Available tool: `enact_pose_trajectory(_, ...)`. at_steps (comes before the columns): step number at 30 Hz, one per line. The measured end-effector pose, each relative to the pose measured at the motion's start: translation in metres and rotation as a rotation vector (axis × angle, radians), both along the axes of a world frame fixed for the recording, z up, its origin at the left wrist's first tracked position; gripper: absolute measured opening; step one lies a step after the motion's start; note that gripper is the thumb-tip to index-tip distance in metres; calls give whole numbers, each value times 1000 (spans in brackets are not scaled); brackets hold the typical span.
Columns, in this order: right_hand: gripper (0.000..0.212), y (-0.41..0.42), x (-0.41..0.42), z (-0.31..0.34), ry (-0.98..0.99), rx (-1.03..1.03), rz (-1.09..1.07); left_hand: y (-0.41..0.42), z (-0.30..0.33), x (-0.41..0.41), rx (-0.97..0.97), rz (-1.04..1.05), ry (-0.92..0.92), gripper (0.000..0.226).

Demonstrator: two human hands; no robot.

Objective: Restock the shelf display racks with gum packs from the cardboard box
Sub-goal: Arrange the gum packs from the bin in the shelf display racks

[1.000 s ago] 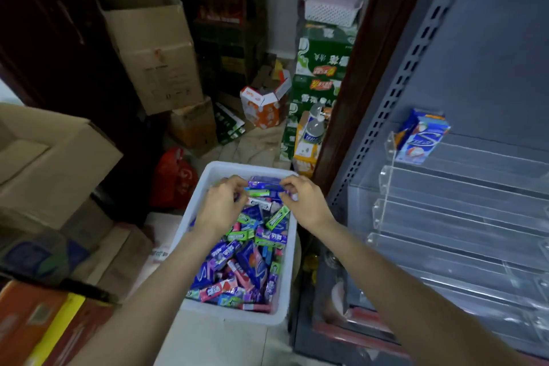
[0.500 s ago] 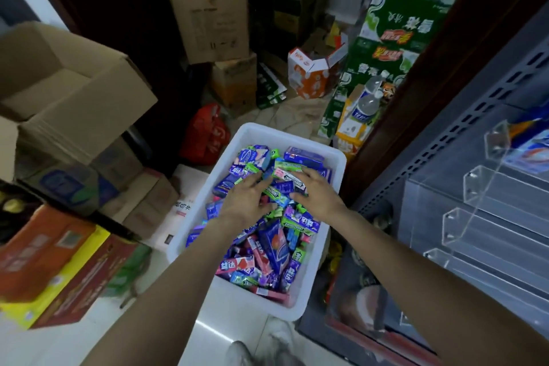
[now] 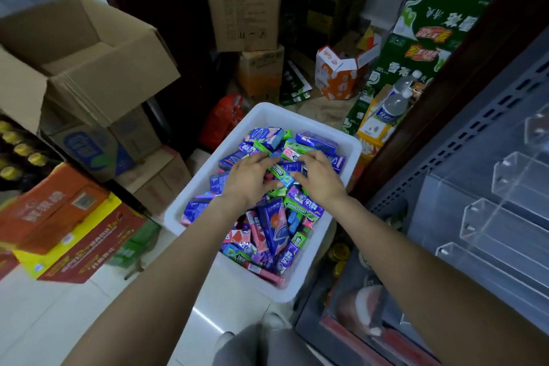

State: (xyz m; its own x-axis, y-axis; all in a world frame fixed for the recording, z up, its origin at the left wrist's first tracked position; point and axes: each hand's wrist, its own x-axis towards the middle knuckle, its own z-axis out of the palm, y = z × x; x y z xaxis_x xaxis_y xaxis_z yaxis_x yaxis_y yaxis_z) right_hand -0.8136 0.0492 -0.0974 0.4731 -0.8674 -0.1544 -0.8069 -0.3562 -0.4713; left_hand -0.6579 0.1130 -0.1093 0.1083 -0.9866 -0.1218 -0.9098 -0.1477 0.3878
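In the head view, both hands were down in the white plastic bin (image 3: 350,148), which sat on the tiled floor and was heaped with gum packs (image 3: 274,226) in purple, blue, green and pink. The left hand (image 3: 249,180) lay palm-down on the heap, its fingers (image 3: 258,157) spread and lightly bent over the packs; whether they pinched any single pack could not be told. The right hand (image 3: 319,180) lay just beside it, also palm-down, fingers loosely curved onto the pile, and here too no definite grip showed. Between the two sets of fingertips lay a green pack (image 3: 280,171), touching or nearly touching both hands. Just beyond the fingertips, toward the bin's far wall, rested a blue box (image 3: 316,141) and a pink-and-white pack (image 3: 291,154). Nearer the wrists a tall blue pack (image 3: 274,224) lay slanted in the heap.

Well off to the right of the right fingers stood the grey shelf unit (image 3: 490,116) with its clear acrylic display racks (image 3: 511,217). To the left of the left fingers, well apart, an open cardboard box (image 3: 98,68) sat on stacked cartons, with an orange carton (image 3: 56,205) below it.
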Motion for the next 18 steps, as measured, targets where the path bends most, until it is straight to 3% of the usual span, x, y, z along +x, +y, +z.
enact_pose_trajectory(10,35,1,5,13,70,92,-40,2,16,-4,38,49,118,51)
enact_pose_trajectory(18,28,-2,12,31,-208,177,-304,-1,49,8,94,159,354,47)
